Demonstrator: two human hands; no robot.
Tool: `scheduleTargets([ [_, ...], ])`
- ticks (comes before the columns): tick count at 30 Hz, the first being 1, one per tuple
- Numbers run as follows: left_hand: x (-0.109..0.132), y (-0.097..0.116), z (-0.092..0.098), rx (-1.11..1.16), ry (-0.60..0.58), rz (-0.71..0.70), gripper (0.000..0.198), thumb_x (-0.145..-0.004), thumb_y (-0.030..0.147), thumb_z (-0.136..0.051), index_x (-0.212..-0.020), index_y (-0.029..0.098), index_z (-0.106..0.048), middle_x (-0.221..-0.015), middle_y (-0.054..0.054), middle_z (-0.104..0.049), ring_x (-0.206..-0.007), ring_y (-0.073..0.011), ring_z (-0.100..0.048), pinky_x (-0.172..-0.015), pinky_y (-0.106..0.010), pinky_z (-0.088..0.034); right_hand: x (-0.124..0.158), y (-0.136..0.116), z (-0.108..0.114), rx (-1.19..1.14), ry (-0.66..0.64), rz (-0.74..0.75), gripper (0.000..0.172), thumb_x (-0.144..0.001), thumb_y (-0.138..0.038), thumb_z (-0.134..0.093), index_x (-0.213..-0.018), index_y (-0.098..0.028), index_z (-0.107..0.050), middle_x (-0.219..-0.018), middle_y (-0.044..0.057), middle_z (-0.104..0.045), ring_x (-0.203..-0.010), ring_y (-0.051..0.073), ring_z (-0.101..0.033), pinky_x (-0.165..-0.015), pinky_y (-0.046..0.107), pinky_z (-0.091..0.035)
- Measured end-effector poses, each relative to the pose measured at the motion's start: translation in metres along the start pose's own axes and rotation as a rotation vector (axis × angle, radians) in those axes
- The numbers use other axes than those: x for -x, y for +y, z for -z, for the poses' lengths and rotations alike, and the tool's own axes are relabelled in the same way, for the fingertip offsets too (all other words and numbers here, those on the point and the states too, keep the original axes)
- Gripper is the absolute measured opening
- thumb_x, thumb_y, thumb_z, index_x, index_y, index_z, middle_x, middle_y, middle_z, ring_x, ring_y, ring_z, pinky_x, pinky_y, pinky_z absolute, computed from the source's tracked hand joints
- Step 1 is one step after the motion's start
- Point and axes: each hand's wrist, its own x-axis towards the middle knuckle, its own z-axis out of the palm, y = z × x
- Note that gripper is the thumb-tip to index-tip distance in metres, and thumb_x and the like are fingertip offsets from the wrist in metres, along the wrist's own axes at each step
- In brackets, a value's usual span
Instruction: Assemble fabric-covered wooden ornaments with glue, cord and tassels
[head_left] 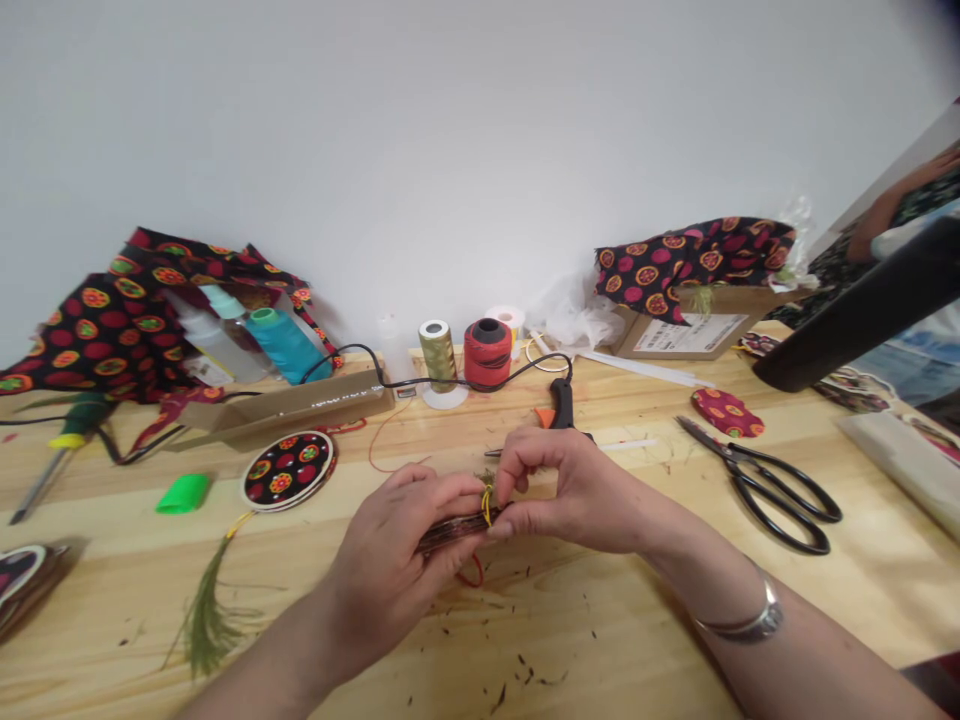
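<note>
My left hand [412,555] is closed around a dark brown, flat piece [455,532] seen edge-on, its full shape hidden by the fingers. A thin yellow cord [488,503] runs over its right end, with a greenish tuft behind. At that end my right hand [559,490] pinches with thumb and forefinger, on or right beside the cord; the exact grip is too small to make out. Under the hands a bit of red cord [471,572] shows. To the left lies a round patterned pendant [290,471] with an olive-green tassel [206,610].
Black-handled scissors [765,485] lie at right, below a red fabric disc [727,412]. A glue gun [561,402] is behind my hands. Thread spools [487,355] and cardboard boxes [690,320] line the wall. A screwdriver [56,455] and green plastic piece [182,493] lie left.
</note>
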Motion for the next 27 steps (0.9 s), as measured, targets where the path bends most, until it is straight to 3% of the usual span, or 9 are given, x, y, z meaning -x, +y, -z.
scheduleTargets([
  [8, -0.0019, 0.0007, 0.0001, -0.006, -0.011, -0.036, 0.028, -0.084, 0.021, -0.064, -0.11, 0.029, -0.056, -0.084, 0.003, -0.075, -0.073, -0.0149, -0.069, -0.07, -0.027, -0.046, -0.0012, -0.0007, -0.0012, -0.004, 0.015, 0.022, 0.019, -0.065, -0.019, -0.084, -0.077, -0.017, -0.069, -0.074, -0.004, -0.058, -0.074, 0.012, -0.054, -0.072, 0.027, -0.044],
  [13, -0.0061, 0.003, 0.0008, -0.042, -0.004, -0.134, 0.017, -0.09, 0.026, -0.056, -0.107, 0.025, -0.054, -0.08, 0.002, -0.074, -0.068, -0.0141, -0.068, -0.065, -0.026, -0.048, -0.0016, 0.0024, -0.0011, 0.04, 0.016, 0.106, 0.029, -0.064, -0.02, -0.086, -0.088, -0.018, -0.07, -0.086, 0.0, -0.061, -0.086, 0.015, -0.058, -0.082, 0.031, -0.045],
  [27, -0.0044, 0.0011, -0.0008, -0.142, 0.015, -0.193, 0.02, -0.096, 0.035, -0.048, -0.108, 0.02, -0.052, -0.08, 0.001, -0.073, -0.069, -0.0108, -0.069, -0.059, -0.023, -0.049, -0.0018, 0.0036, -0.0015, 0.057, 0.016, 0.114, 0.023, -0.066, -0.016, -0.084, -0.084, -0.018, -0.07, -0.088, 0.001, -0.065, -0.089, 0.017, -0.061, -0.086, 0.033, -0.046],
])
